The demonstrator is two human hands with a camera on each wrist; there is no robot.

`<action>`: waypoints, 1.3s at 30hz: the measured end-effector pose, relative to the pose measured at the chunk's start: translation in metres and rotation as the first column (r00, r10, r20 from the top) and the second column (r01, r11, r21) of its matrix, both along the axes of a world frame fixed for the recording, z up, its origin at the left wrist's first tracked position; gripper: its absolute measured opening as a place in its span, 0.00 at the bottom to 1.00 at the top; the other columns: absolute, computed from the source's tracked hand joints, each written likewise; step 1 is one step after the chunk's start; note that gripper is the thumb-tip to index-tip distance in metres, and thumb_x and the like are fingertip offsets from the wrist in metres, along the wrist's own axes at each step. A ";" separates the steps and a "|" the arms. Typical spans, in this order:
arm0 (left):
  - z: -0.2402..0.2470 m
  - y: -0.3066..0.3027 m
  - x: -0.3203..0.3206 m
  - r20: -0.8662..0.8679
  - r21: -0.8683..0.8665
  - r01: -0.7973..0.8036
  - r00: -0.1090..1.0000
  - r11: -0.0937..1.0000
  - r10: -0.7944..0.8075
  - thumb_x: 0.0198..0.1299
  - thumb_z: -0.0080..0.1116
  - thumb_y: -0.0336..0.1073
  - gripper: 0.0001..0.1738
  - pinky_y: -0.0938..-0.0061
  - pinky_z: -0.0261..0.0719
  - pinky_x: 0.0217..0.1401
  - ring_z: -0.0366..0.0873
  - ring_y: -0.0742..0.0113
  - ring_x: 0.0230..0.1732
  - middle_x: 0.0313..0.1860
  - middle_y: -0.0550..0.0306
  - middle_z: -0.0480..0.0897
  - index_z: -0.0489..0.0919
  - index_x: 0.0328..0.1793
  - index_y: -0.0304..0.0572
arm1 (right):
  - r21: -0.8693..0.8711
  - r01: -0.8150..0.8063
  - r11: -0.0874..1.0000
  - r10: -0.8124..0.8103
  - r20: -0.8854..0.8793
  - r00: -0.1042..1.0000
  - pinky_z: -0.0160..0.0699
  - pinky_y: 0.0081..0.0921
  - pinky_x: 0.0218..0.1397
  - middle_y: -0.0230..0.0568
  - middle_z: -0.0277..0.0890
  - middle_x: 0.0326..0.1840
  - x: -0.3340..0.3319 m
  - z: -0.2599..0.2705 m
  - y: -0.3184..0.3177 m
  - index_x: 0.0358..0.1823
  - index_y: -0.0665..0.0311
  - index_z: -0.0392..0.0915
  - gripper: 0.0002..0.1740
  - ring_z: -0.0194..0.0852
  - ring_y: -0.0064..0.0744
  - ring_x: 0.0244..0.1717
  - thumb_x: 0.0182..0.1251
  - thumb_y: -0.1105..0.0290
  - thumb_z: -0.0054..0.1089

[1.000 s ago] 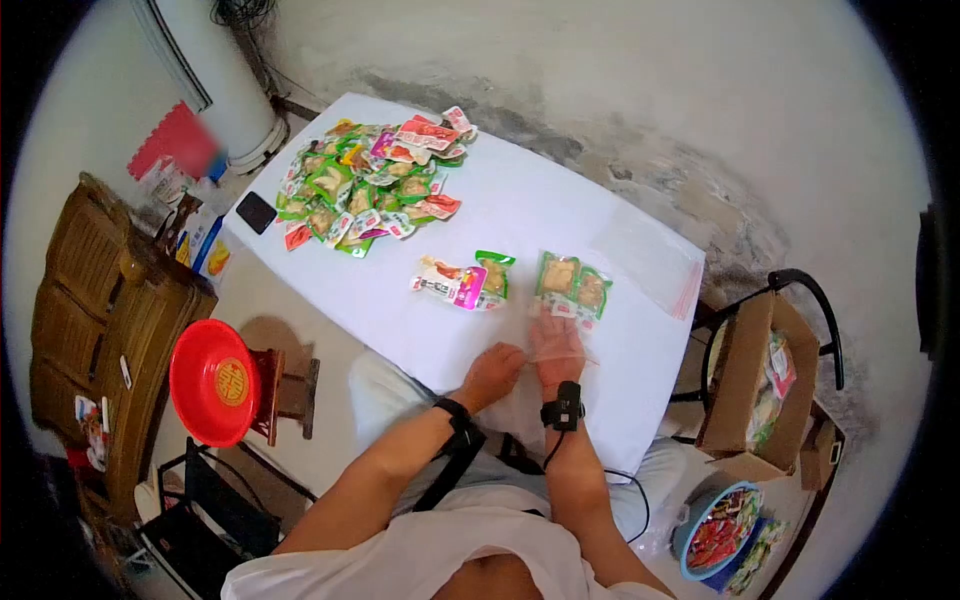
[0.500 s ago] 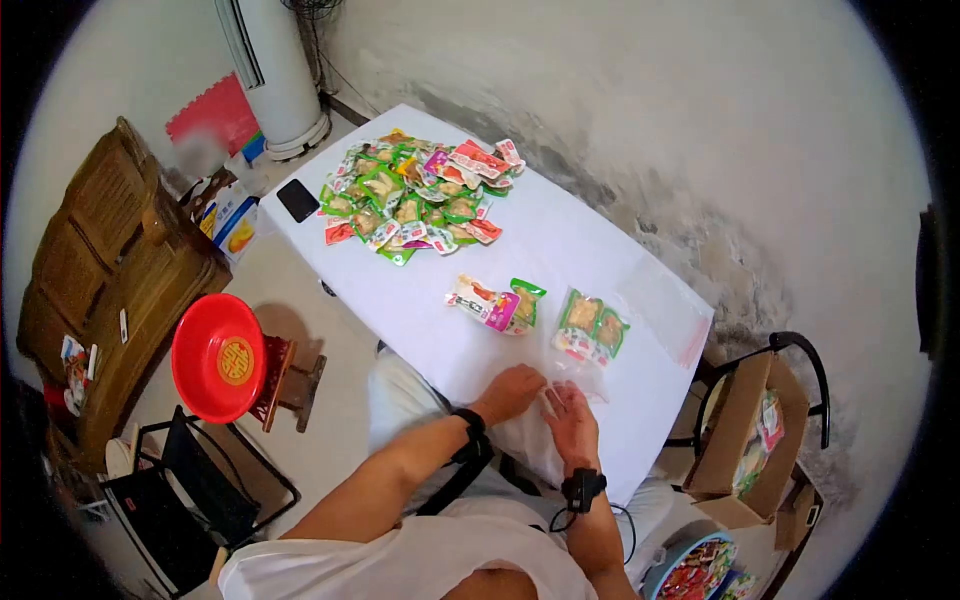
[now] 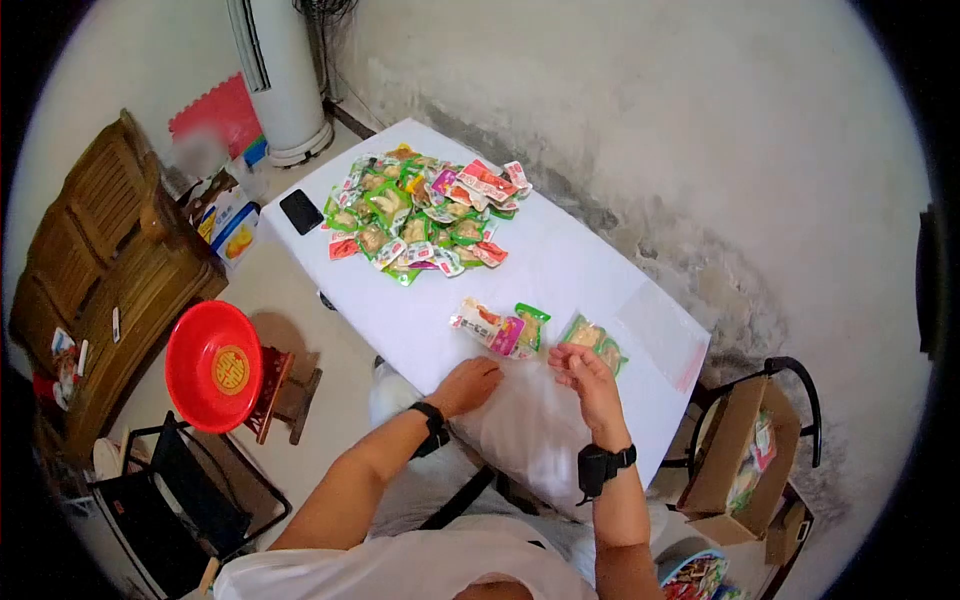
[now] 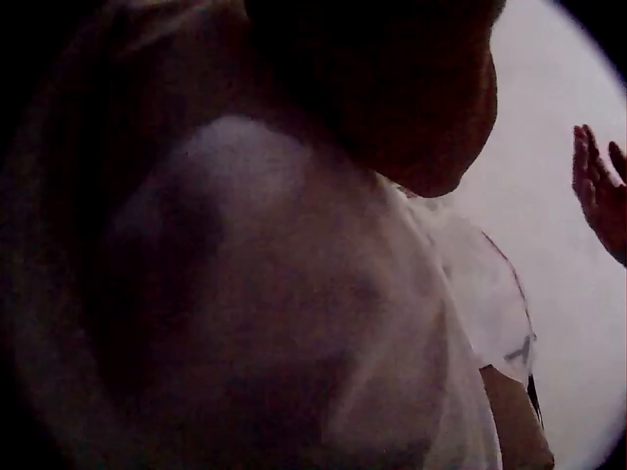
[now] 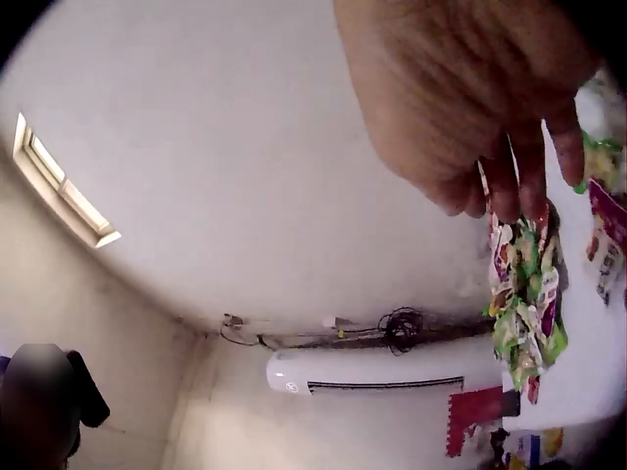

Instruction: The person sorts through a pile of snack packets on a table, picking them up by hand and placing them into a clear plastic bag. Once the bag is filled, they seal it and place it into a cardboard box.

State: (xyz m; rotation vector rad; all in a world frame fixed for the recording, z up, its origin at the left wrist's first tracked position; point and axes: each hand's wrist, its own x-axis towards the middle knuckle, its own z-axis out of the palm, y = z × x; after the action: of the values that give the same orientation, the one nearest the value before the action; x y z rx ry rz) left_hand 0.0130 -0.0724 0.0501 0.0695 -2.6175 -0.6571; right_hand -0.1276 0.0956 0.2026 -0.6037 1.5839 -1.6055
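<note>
My left hand (image 3: 468, 388), fingers curled, grips the edge of a clear plastic bag (image 3: 525, 415) at the table's near side. Seen from the left wrist, the bag (image 4: 294, 294) hangs as a filmy sheet below the dark fist; the fingertips are hidden. To the right, my right hand (image 3: 590, 385) is raised with loosely bent fingers and nothing in them. It overlaps two green snack packets (image 3: 603, 342) in the head view. Left of those lie a white-and-purple packet (image 3: 487, 325) and a green packet (image 3: 532, 324), side by side.
A heap of snack packets (image 3: 415, 215) covers the table's far end beside a black phone (image 3: 301, 212). A flat clear bag (image 3: 665, 335) lies near the right edge. On the floor stand a cardboard box (image 3: 735, 470) and a blue basin (image 3: 690, 578); a red basin (image 3: 205, 375) is left.
My right hand, earlier behind the clear plastic, has come out of it and moved forward, apart from the left hand. The left hand has shifted left with the bag, which now looks fuller and spread.
</note>
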 end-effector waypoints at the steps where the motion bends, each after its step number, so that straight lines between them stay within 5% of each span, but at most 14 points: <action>1: 0.001 0.000 -0.001 -0.005 -0.001 0.003 1.000 1.000 -0.003 0.53 0.54 0.31 0.08 0.63 0.73 0.54 0.75 0.52 0.47 0.42 0.48 0.79 0.77 0.39 0.38 | -0.001 0.003 1.000 -0.003 -0.005 1.000 0.70 0.25 0.51 0.36 0.76 0.53 -0.008 0.004 -0.010 0.55 0.61 0.73 0.18 0.74 0.27 0.52 0.71 0.59 0.49; 6: -0.007 -0.004 0.003 0.002 0.010 -0.041 0.999 0.999 0.041 0.57 0.52 0.33 0.12 0.63 0.70 0.57 0.72 0.53 0.53 0.49 0.50 0.76 0.76 0.47 0.40 | 0.089 -0.079 0.993 0.096 -0.203 0.974 0.69 0.21 0.48 0.34 0.78 0.49 -0.051 0.007 -0.062 0.55 0.63 0.74 0.17 0.73 0.22 0.49 0.71 0.62 0.49; 15: -0.015 -0.004 0.004 -0.092 0.105 -0.073 0.992 0.992 0.083 0.54 0.57 0.35 0.12 0.62 0.73 0.53 0.73 0.52 0.52 0.48 0.51 0.75 0.75 0.44 0.40 | 0.212 -0.110 0.971 0.202 -0.481 0.853 0.72 0.24 0.50 0.40 0.79 0.44 -0.116 -0.023 -0.165 0.52 0.68 0.75 0.18 0.76 0.29 0.46 0.66 0.63 0.55; 23: -0.008 -0.005 0.005 -0.086 0.126 -0.067 0.993 0.990 0.078 0.53 0.59 0.35 0.15 0.63 0.73 0.53 0.73 0.52 0.52 0.48 0.51 0.75 0.74 0.46 0.40 | 0.340 -0.153 0.928 0.365 -0.741 0.564 0.74 0.33 0.50 0.53 0.76 0.46 -0.100 -0.048 -0.249 0.54 0.66 0.72 0.23 0.76 0.45 0.45 0.60 0.61 0.58; 27: -0.009 -0.004 0.007 -0.030 0.183 -0.061 0.997 0.981 0.067 0.55 0.59 0.37 0.15 0.62 0.72 0.54 0.73 0.51 0.52 0.49 0.50 0.75 0.74 0.47 0.41 | 0.330 -0.136 0.934 0.356 -0.838 0.414 0.70 0.39 0.58 0.55 0.71 0.54 -0.086 -0.062 -0.279 0.57 0.65 0.70 0.26 0.69 0.51 0.55 0.58 0.63 0.60; 37: -0.014 -0.002 0.006 0.006 0.220 -0.042 0.999 0.975 0.042 0.57 0.57 0.41 0.17 0.60 0.70 0.58 0.72 0.51 0.55 0.53 0.49 0.75 0.74 0.48 0.40 | 0.132 -0.234 0.963 0.206 -0.922 0.327 0.63 0.38 0.65 0.55 0.67 0.61 -0.057 -0.062 -0.379 0.63 0.61 0.66 0.30 0.63 0.53 0.62 0.56 0.67 0.60; 39: -0.019 -0.003 0.005 -0.030 0.339 0.005 1.000 0.941 0.005 0.58 0.55 0.43 0.18 0.59 0.69 0.59 0.70 0.52 0.57 0.54 0.50 0.74 0.73 0.49 0.39 | 0.148 -0.155 0.977 0.185 -0.947 0.263 0.63 0.39 0.65 0.57 0.64 0.63 -0.045 -0.059 -0.399 0.64 0.57 0.65 0.32 0.62 0.55 0.63 0.54 0.69 0.60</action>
State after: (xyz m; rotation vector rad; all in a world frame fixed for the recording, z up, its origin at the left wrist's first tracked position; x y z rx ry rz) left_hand 0.0183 -0.0750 0.0313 0.1621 -2.4474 -1.0943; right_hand -0.1728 -0.3030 0.1433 -1.9623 2.2260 -0.9704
